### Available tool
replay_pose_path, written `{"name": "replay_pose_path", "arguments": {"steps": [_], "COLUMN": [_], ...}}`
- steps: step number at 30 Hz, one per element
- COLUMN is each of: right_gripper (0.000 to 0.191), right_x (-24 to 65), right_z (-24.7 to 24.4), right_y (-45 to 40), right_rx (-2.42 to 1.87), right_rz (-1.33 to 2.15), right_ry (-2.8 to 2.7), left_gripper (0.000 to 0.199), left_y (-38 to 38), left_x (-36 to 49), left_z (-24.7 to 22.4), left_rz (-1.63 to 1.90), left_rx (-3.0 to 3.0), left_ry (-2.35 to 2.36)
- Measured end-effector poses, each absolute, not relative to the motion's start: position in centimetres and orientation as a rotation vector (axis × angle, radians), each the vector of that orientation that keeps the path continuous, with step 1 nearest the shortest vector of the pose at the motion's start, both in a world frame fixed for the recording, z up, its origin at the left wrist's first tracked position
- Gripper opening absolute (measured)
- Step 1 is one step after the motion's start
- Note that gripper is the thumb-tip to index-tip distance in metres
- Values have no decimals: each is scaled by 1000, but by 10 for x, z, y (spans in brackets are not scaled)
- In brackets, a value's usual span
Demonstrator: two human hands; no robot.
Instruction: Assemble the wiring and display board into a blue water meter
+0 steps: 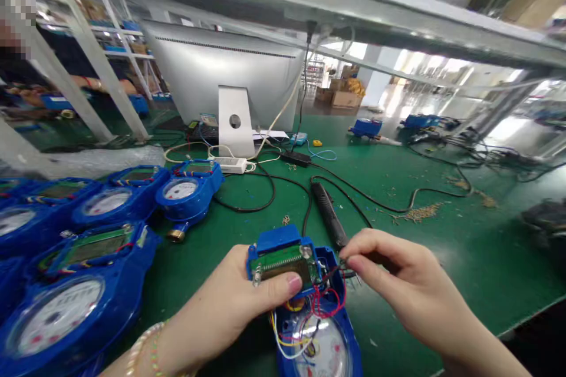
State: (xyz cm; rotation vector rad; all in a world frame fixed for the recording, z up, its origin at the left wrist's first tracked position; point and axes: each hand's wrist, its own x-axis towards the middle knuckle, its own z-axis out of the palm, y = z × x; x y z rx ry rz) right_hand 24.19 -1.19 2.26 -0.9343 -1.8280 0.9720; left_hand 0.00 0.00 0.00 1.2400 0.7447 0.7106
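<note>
Holding the blue-framed circuit module [279, 260] just above the round dial of a blue meter [329, 350], I have my left hand [241, 291] closed round its left side, thumb pressed on its face, the other fingers mostly hidden behind. Red wires [328, 309] loop off its lower right corner, and white and yellow wires [283, 349] curl over the dial. At the module's right, my right hand [395, 274] has thumb and forefinger pinched together on a small thin piece [343, 261], too small for me to make out. Just past those fingertips a black handle [327, 212] lies on the green table [442, 253]. More blue meters [71, 300] crowd together on my left. Farther back stand a white adapter [229, 164] and a silver monitor [194, 70], its back towards me. Tiny clippings [422, 212] are scattered off to the right.
</note>
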Motion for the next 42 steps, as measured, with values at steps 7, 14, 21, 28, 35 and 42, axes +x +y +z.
{"name": "replay_pose_path", "arguments": {"steps": [7, 14, 21, 28, 35, 42], "right_gripper": [26, 24, 24, 26, 23, 21], "right_x": [235, 230, 230, 222, 222, 240], "right_z": [-1, 15, 37, 33, 21, 6], "right_y": [7, 1, -15, -19, -12, -3], "right_rx": [-850, -859, -886, -792, -835, -784], "right_rz": [1116, 1132, 992, 556, 849, 1273], "right_ry": [-1754, -1677, -1974, -2189, -1937, -1698], "left_gripper": [30, 28, 27, 28, 28, 27], "left_y": [1, -2, -2, -4, 0, -4], "left_x": [6, 6, 8, 8, 9, 8], "left_z": [-1, 5, 6, 5, 7, 4], "left_rz": [768, 742, 721, 717, 714, 782], "left_rx": [985, 930, 906, 920, 907, 887], "left_ry": [601, 623, 630, 626, 629, 662]}}
